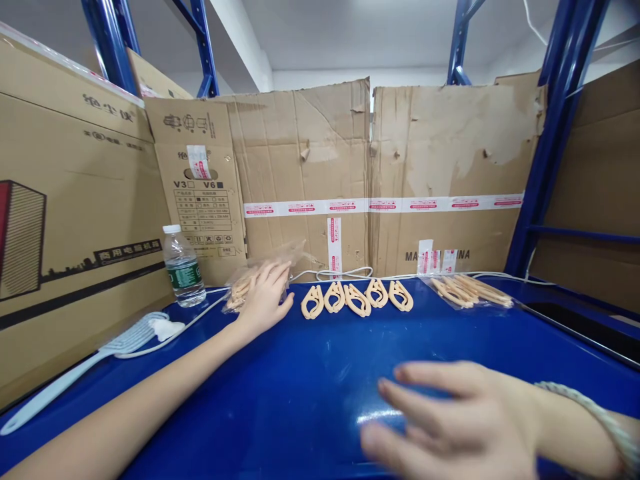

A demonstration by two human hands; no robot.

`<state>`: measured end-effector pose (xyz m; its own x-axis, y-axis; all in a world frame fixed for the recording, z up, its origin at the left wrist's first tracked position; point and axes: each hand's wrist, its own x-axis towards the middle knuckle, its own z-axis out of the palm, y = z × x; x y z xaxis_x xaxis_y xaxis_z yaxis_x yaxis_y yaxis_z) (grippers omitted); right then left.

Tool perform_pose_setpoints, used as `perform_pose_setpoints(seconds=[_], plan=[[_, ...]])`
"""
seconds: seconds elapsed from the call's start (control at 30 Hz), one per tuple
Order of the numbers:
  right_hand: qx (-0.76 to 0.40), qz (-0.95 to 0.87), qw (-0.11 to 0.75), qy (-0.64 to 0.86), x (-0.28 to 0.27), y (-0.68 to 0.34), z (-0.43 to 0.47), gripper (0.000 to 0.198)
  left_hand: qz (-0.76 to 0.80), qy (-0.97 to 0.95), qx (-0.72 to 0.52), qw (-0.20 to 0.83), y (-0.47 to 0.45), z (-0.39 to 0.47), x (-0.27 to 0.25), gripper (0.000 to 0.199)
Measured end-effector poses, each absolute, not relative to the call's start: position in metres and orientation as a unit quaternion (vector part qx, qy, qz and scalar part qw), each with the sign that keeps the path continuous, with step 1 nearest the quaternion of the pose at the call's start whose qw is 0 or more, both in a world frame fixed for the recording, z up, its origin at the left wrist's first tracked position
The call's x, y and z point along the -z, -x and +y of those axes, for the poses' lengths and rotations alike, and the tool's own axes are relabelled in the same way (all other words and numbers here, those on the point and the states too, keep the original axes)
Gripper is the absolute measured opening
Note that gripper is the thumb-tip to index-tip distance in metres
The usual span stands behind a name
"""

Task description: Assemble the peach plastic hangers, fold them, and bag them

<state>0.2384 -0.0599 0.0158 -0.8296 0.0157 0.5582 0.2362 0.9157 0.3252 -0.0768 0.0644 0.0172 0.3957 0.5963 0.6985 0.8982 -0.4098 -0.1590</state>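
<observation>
My left hand [265, 300] lies on a clear plastic bag [240, 287] of beige folded hangers at the back left, fingers stretched out over it. The bag's underside is hidden. To its right, several beige folded hangers [357, 300] stand in a row along the back of the blue surface. My right hand [450, 420] is blurred at the lower right, above the surface, with its fingers apart and nothing in them. Farther back on the right lies another clear bag [470, 291] with long beige hanger pieces.
A water bottle [183, 270] stands at the left beside a cardboard box [75, 200]. In front of it lie a light blue hairbrush [85, 363] and a white cable [187, 327]. Cardboard panels [305, 167] wall off the back. A dark flat object [585, 327] lies at the right edge.
</observation>
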Motion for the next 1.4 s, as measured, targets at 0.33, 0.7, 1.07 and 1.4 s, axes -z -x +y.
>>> perform_pose_setpoints(seconds=[0.33,0.7,1.07,1.4], plan=[[0.237,-0.871,0.338,0.265,-0.02,-0.267,0.035,0.038,-0.144,0.888,0.323,0.295,0.062,0.036,-0.01,0.031],[0.01,-0.878,0.35,0.325,-0.017,-0.27,0.038,0.029,0.018,0.932,0.277,0.233,0.044,0.009,-0.004,0.013],[0.006,-0.945,0.228,0.236,-0.039,-0.251,-0.018,0.044,-0.281,0.895,0.345,0.002,0.005,-0.032,-0.01,0.018],[0.07,-0.955,0.196,0.213,-0.019,-0.242,-0.019,0.03,-0.334,0.89,0.309,-0.023,-0.025,-0.033,0.008,0.039]])
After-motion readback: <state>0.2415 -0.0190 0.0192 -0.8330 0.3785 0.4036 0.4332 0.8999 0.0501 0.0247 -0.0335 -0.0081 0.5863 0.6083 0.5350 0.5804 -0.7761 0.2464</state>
